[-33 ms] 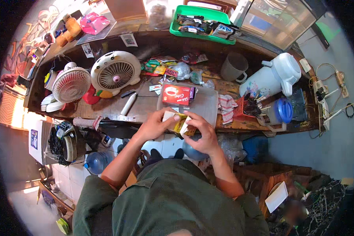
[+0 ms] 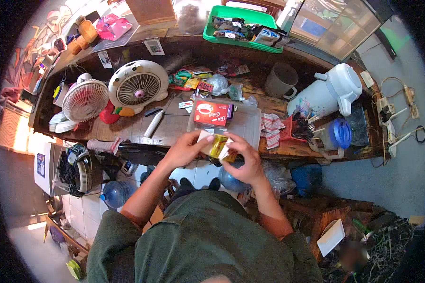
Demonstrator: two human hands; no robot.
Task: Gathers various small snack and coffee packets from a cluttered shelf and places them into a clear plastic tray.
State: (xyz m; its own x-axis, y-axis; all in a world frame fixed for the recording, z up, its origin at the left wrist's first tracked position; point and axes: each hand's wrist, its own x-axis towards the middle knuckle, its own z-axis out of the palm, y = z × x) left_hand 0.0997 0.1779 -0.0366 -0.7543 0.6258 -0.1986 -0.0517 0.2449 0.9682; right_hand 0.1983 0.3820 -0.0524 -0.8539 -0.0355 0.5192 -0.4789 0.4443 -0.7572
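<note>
Above the near edge of the table, both my hands are around a small box [image 2: 218, 146] with white flaps spread apart and shiny yellow stuff showing between them. My left hand [image 2: 185, 149] grips its left side, thumb on the white flap. From the right, my right hand [image 2: 244, 161] curls its fingers round the other end. Just beyond lies a red box [image 2: 210, 113] with a dark purple side, resting on a translucent plastic container [image 2: 247, 123]. What exactly the yellow contents are, I cannot make out.
Two fans, a small round one [image 2: 85, 100] and an animal-shaped one [image 2: 138, 87], stand at the left. Sachets [image 2: 192, 83] lie behind the container. To the right are a striped cloth [image 2: 272, 129], a red cutlery basket [image 2: 290, 129], a grey mug [image 2: 281, 80] and a large thermos [image 2: 323, 89].
The small box's flaps have parted a little wider, so more of the yellow contents shows. My hands have shifted only slightly.
</note>
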